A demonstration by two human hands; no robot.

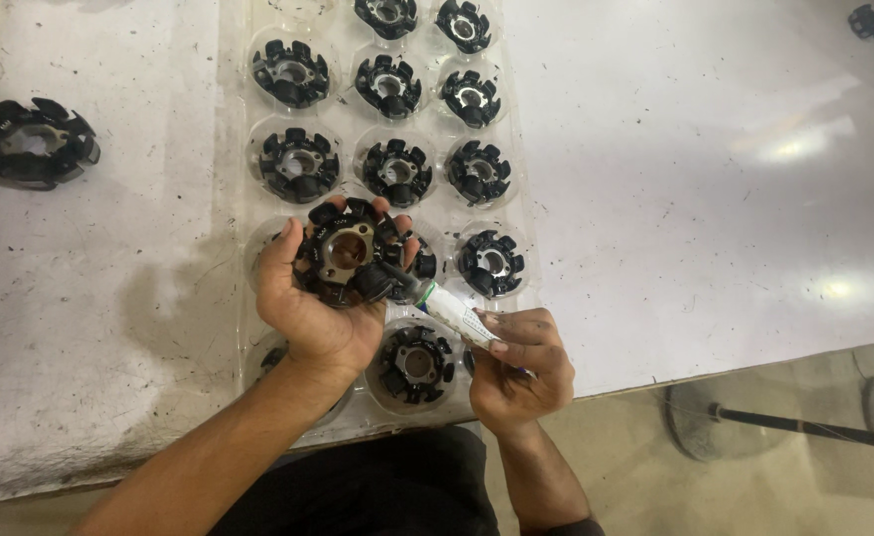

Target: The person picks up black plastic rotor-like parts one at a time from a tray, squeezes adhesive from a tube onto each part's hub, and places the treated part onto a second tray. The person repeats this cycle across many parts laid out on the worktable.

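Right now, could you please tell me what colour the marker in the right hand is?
The marker has a white barrel with a black tip, seen best in the head view.

stator (348, 251): matt black plastic, bare metal hub; tray (528, 213): clear glossy plastic; table (110, 298): scuffed white

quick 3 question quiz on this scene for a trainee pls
1. True or false: the left hand holds a black ring-shaped part above the clear tray.
2. What does the right hand hold? A) a small white tube B) a screwdriver C) a brush
3. Fill in: the tube's tip points at the part's ____ edge.

Key: 1 true; 2 A; 3 lower right
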